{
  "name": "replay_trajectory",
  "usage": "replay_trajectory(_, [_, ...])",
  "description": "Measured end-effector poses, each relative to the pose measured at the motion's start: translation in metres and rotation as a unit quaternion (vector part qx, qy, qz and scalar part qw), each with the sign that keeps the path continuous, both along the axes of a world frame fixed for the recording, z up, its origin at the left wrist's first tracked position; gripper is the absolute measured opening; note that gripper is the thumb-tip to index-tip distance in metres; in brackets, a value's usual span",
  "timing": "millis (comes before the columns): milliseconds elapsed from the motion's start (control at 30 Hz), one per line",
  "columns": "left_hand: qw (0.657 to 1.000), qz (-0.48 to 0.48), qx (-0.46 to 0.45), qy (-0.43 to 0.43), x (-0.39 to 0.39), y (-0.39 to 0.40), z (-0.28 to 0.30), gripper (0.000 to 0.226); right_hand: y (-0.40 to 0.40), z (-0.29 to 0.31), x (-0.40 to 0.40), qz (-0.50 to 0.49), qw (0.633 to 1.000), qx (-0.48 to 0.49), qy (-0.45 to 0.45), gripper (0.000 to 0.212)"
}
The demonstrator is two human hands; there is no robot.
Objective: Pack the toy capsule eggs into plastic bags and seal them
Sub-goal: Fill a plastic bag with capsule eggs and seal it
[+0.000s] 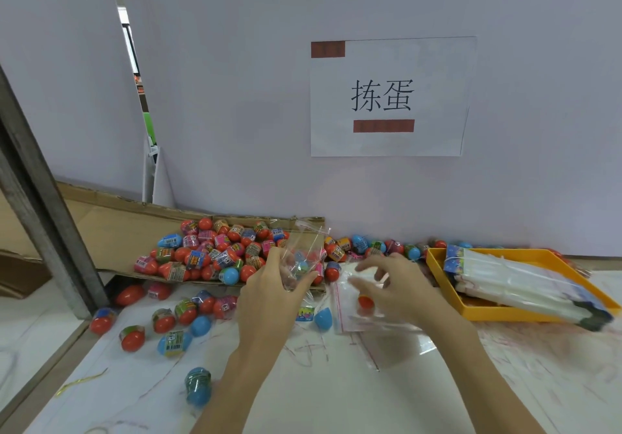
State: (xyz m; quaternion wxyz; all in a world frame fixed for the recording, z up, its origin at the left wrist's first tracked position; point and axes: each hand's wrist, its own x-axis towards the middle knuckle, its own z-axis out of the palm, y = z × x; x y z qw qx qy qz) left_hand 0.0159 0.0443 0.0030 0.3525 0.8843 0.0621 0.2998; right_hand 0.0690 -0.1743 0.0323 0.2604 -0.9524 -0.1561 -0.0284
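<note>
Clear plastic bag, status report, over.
Left hand grips clear plastic bag, eggs inside, unsealed. Right hand open over flat bag stack. Loose capsule eggs around, nothing blocking.

Ahead of the hands, a plain pale lavender-white partition wall, evenly lit, bearing a white paper sign with two large black characters and two brown-red rectangular patches. Up and to the left, a narrow vertical gap between wall panels, glimpsing green and brown beyond. Far left, a slanting grey metal post. Beneath the hands, a glossy white tabletop marked with faint red scribbles.
</note>
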Motion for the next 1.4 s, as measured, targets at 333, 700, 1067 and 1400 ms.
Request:
replay_trajectory(333, [0.999,-0.007,0.040,-0.003,-0.002,-0.003,0.002,0.045,0.008,0.003,-0.003,-0.005,0.965,0.254,-0.067,0.043])
replay_trajectory(700, [0.979,-0.068,0.151,-0.118,-0.006,-0.008,0.004,0.063,0.034,0.001,-0.017,0.108,0.936,0.207,-0.263,0.037])
replay_trajectory(1067, [0.981,-0.141,0.101,-0.088,-0.012,-0.011,0.006,0.075,0.037,0.004,-0.022,0.097,0.924,0.319,-0.189,0.026])
replay_trajectory(1400, [0.982,-0.149,0.094,-0.067,-0.010,-0.010,0.008,0.034,0.048,-0.010,-0.025,0.115,0.943,0.285,-0.127,0.027])
